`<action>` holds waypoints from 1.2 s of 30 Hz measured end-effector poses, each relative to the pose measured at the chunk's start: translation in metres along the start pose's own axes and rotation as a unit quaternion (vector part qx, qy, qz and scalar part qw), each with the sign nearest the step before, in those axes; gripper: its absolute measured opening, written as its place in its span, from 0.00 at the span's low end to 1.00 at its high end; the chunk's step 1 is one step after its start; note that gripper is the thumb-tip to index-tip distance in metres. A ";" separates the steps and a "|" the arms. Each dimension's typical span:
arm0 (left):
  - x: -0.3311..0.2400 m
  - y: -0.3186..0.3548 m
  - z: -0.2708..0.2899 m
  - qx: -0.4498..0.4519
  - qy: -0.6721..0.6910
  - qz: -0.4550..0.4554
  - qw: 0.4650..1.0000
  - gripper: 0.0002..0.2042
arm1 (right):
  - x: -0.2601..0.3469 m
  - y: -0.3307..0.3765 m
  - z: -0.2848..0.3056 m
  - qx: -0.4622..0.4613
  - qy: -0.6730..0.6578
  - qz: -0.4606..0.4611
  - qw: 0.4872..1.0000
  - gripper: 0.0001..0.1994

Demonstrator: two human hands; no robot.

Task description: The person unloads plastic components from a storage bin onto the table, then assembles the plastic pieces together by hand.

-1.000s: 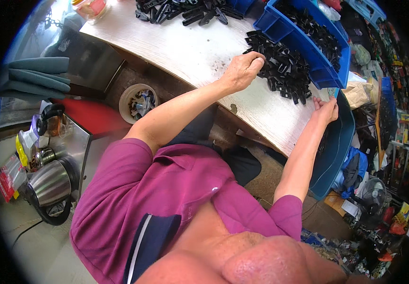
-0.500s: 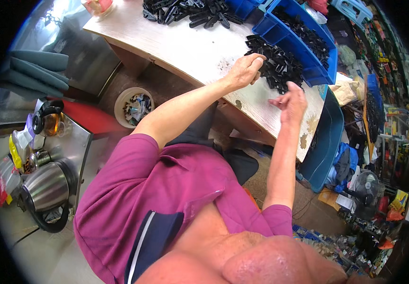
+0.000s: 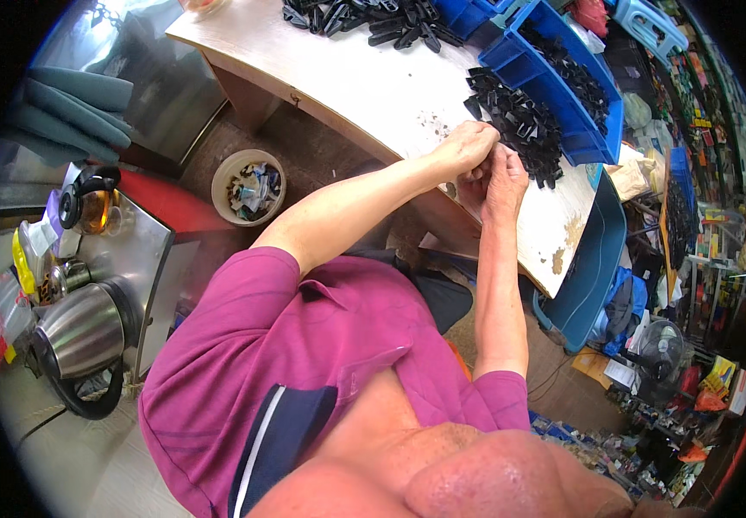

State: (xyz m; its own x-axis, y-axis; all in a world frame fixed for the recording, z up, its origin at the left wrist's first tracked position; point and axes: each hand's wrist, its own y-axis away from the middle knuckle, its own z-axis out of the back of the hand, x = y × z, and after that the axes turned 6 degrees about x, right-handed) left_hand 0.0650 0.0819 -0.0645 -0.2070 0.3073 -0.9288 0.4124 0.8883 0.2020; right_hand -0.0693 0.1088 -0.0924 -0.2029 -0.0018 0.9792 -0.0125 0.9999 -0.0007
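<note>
Black pieces (image 3: 519, 121) are lying heaped on the desk (image 3: 373, 95), upper right of the frame. Left hand (image 3: 469, 145) and right hand (image 3: 504, 181) are touching, seemingly working together; whether their curled fingers are gripping anything, I cannot tell. Next move is probably needing steadiness.

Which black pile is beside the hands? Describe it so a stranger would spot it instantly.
Start at the white table, then find the blue bin near its right end. Between that bin and the left hand and right hand, a black pile lies loose on the table. Its pieces look shorter than those in the other black heap, farther left.
</note>
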 end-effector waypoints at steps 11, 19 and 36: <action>-0.035 0.015 0.187 -0.484 -0.588 -0.284 0.583 0.21 | 0.021 0.016 -0.035 -0.056 0.007 0.007 0.998 0.16; -0.039 0.008 0.244 -0.446 -0.704 -0.167 0.527 0.09 | 0.025 0.013 -0.036 -0.080 -0.006 -0.047 0.996 0.20; 0.006 0.041 0.076 -0.075 -0.009 -0.179 0.981 0.10 | 0.020 0.016 -0.038 -0.102 -0.009 0.000 0.995 0.17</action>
State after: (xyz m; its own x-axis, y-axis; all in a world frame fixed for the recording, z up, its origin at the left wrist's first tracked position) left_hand 0.1477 0.0941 -0.0856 -0.2986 -0.0392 -0.9536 0.1807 0.9788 -0.0968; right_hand -0.0360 0.1254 -0.0653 -0.2203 0.0007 0.9754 0.1866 0.9816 0.0414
